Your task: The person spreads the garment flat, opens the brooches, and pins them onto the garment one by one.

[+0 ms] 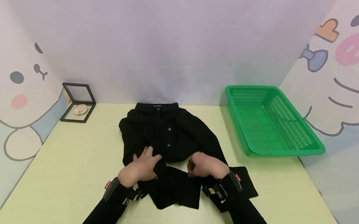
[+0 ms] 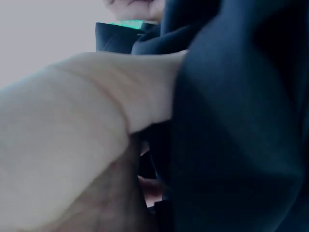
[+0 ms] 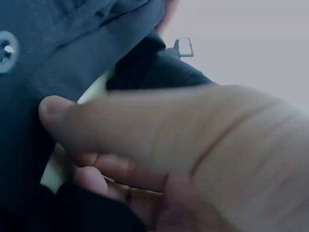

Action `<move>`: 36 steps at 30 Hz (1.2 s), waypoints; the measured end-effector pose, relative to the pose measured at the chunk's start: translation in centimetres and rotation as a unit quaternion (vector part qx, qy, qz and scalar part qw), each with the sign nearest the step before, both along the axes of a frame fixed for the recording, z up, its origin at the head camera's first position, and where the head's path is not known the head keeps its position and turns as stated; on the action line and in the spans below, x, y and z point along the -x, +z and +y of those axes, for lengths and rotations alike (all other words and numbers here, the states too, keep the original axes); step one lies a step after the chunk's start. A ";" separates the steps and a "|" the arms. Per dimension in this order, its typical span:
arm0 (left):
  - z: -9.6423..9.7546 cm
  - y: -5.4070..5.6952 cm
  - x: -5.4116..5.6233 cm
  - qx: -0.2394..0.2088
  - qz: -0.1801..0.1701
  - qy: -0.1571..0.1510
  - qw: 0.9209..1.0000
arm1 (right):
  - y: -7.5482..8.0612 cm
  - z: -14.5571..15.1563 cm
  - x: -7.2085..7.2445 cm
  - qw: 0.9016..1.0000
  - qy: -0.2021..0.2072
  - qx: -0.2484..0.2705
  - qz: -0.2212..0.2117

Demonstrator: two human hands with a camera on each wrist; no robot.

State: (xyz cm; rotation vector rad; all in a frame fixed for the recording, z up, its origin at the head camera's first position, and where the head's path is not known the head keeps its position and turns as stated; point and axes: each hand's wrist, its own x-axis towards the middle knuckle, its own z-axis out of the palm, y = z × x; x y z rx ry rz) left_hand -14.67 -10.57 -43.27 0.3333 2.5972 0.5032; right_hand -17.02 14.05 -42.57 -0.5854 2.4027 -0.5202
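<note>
A black button-up shirt (image 1: pixel 178 135) lies on the table, collar toward the back wall and sleeves bent toward the front. My left hand (image 1: pixel 142 166) grips its left side and folded sleeve, fingers spread over the cloth. In the left wrist view a thick fold of the shirt (image 2: pixel 231 125) hides the left thumb's end. My right hand (image 1: pixel 205 165) is at the lower hem by the other sleeve. In the right wrist view its thumb (image 3: pixel 55 108) touches the shirt, with the bent fingers apart from it and a gap showing between.
On the pale yellow table (image 1: pixel 85 174), a green plastic basket (image 1: pixel 249 152) stands at the right. At the back left is a black-framed open case (image 1: pixel 79 103) with a small round item (image 1: pixel 80 109) inside. Cartoon-printed sheets form the side walls.
</note>
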 end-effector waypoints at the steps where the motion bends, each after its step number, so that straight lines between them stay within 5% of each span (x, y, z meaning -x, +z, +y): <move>1: -0.2 0.1 0.1 -0.006 0.007 -0.005 1.000 | 0.3 0.0 -0.1 1.000 0.007 0.001 -0.005; 5: -1.7 0.4 0.5 -0.041 0.046 -0.038 0.997 | 2.1 0.7 -0.5 1.000 -0.010 0.020 -0.003; 9: -3.7 1.0 1.1 -0.078 0.073 -0.061 0.992 | 4.5 2.6 -0.8 0.996 -0.032 0.058 0.055; 16: -5.9 2.1 1.7 -0.098 0.056 -0.024 0.993 | 7.2 6.2 -0.8 0.976 -0.100 0.094 0.171; 20: -6.7 2.6 1.8 -0.109 0.079 -0.015 0.991 | 7.9 6.7 -0.8 0.963 -0.122 0.123 0.205; 25: -7.6 3.3 2.0 -0.127 0.142 -0.018 0.981 | 8.6 5.2 -1.4 0.952 -0.085 0.210 0.204; 30: -8.1 3.7 2.1 -0.126 0.212 -0.017 0.969 | 9.3 3.3 -3.2 0.933 0.005 0.323 0.160; 36: -8.0 4.0 1.6 -0.150 0.282 -0.020 0.947 | 9.4 1.7 -3.4 0.932 0.056 0.326 0.148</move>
